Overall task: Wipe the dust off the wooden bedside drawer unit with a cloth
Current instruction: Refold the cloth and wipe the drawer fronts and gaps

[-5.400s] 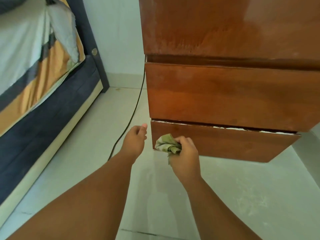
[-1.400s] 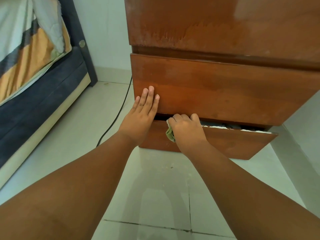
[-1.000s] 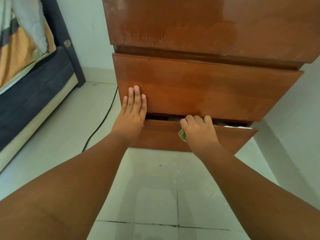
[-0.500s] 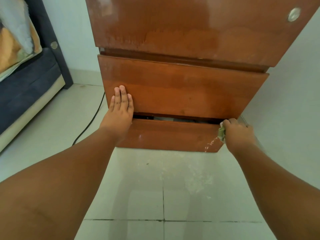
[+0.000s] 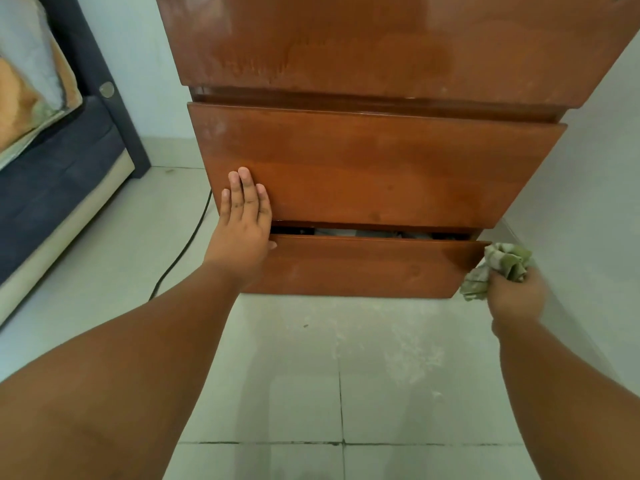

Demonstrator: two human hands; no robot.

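The wooden drawer unit [image 5: 374, 168] fills the upper middle of the view, with three brown drawer fronts. Its bottom drawer [image 5: 367, 265] sits slightly pulled out, leaving a dark gap above its top edge. My left hand [image 5: 242, 223] rests flat with straight fingers on the lower left corner of the middle drawer front. My right hand [image 5: 516, 292] grips a crumpled green cloth [image 5: 498, 265] just past the right end of the bottom drawer, off the wood.
A bed [image 5: 52, 174] with a dark base stands at the left. A black cable [image 5: 187, 240] runs over the tiled floor [image 5: 311, 375] beside the unit. Pale dust [image 5: 408, 348] lies on the tiles below the drawer's right part. A white wall [image 5: 588, 202] is close on the right.
My right hand with the cloth has swept rightward along the bottom drawer's top edge and come off its right end. The left hand stayed flat on the middle drawer.
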